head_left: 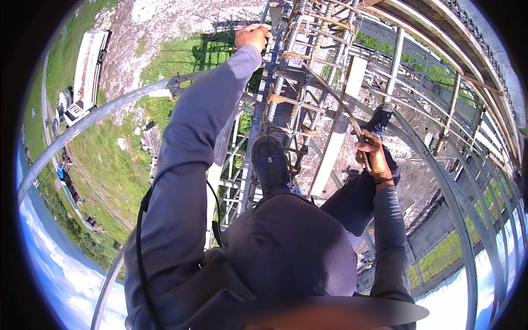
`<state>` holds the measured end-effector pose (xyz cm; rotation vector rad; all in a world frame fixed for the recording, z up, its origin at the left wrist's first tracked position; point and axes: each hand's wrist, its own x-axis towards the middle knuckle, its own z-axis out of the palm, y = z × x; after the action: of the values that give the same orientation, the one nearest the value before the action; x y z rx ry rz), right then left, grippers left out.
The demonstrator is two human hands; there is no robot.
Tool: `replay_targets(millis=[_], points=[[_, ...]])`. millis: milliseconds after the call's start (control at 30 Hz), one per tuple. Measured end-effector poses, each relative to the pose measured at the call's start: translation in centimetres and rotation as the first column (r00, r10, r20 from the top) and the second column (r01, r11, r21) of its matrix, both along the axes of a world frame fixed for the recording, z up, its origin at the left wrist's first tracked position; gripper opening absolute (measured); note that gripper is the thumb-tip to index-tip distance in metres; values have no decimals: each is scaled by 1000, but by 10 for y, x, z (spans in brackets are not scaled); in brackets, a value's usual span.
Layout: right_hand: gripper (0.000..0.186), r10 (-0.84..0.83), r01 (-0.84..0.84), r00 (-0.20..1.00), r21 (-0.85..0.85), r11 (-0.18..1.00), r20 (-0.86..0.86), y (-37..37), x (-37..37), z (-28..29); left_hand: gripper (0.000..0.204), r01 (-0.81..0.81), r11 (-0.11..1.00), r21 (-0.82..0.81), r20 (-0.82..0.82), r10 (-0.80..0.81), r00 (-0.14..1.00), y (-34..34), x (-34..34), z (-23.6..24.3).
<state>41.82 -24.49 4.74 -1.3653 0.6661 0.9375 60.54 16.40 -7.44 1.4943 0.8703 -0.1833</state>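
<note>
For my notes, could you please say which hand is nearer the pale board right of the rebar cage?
Right. The right hand, gripping a dark rod, is just right of the pale board; the left hand is farther off, left of the rebar cage.

Hard daylight fills the scene, setting bright surfaces against deep shadows. The pale ground (176, 19) far left looks nearly washed out, and the white board (336, 132) glares. The left hand (253, 37) is strongly lit; the right hand (374, 157) is partly shaded. Near right, the sky (448, 300) burns out to white. Fisheye distortion bends the metal rail (99, 124) into an arc, corners fall to black with bluish fringing, and the nearest brim-like shape (352, 311) is blurred.
</note>
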Motion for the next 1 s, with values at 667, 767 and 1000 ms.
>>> replay_targets(millis=[667, 767, 1000], points=[[25, -475, 458, 875, 161, 874, 90, 4, -37, 9, 26, 424, 610, 669, -374, -217, 902, -25, 88, -104], [26, -505, 479, 862, 246, 842, 48, 6, -27, 7, 22, 324, 625, 710, -223, -236, 946, -22, 77, -94], [23, -462, 445, 887, 243, 862, 16, 6, -22, 2, 24, 352, 729, 587, -206, -285, 936, -10, 68, -104]])
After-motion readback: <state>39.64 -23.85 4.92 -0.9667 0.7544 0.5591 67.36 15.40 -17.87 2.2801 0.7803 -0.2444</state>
